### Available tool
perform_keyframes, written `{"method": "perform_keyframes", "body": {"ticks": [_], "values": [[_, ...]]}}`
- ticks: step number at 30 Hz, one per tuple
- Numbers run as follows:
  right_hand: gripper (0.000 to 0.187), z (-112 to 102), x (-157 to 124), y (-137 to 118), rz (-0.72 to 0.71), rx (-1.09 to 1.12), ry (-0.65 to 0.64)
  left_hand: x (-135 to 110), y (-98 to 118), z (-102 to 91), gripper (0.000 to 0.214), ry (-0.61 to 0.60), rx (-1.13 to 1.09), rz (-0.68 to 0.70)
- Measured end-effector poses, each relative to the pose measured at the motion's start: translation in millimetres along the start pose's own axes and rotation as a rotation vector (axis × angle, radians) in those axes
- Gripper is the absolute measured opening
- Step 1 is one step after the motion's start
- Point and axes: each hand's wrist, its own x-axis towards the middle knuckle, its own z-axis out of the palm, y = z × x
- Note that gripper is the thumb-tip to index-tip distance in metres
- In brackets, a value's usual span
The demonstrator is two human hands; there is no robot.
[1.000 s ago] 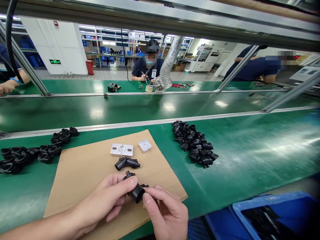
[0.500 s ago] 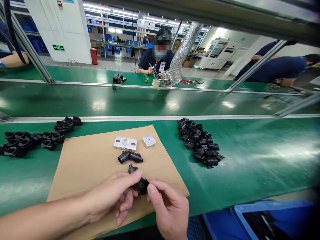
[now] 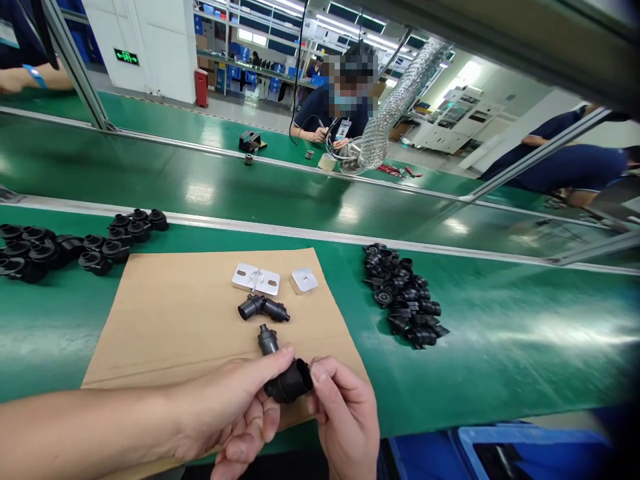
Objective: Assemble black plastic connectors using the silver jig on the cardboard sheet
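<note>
A black elbow-shaped plastic fitting (image 3: 290, 383) is held over the front of the cardboard sheet (image 3: 175, 320). My left hand (image 3: 250, 400) is closed on it, thumb on top and fingers below. Its narrow stepped end points away from me, and its wide open mouth faces right. At that mouth my right hand (image 3: 345, 407) pinches the rim between thumb and forefinger. A similar black elbow fitting (image 3: 264, 308) lies just beyond. Behind it sit a silver metal block with two slots (image 3: 256, 280) and a smaller square metal block (image 3: 303, 281).
Black cap-like parts (image 3: 45, 250) are grouped on the left of the green bench. A pile of black fittings (image 3: 403, 297) lies on the right. A blue crate (image 3: 530, 437) stands at lower right. Across the bench, behind a metal rail, a co-worker (image 3: 320, 113) handles a cable near a foil duct.
The view has tilted. The held fitting now shows more of its wide mouth, with my left thumb farther back from it. Both hands still hold it.
</note>
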Motion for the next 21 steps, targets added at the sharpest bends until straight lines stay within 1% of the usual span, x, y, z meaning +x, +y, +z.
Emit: {"method": "perform_keyframes", "body": {"ticks": [6,9,13,15,18,21], "values": [[0.044,2,0,0,0.012,0.044,0.009,-4,5,3.4,0.103,0.019,-0.018,-0.031],[0.043,2,0,1,0.021,0.051,0.012,-6,6,5.7,0.103,0.018,-0.007,-0.021],[0.045,-1,-1,-2,-0.002,-0.014,0.009,-6,6,4.3,0.099,0.031,0.013,-0.003],[0.041,-3,-1,-7,-0.037,-0.117,0.001,-6,6,2.0,0.094,0.06,0.02,0.03],[0.024,-5,-1,-14,-0.108,-0.284,0.02,-7,5,-0.3,0.087,0.097,0.015,0.105],[0.015,-4,1,-19,-0.184,-0.339,0.05,-8,3,-0.1,0.082,0.118,0.001,0.165]]}}
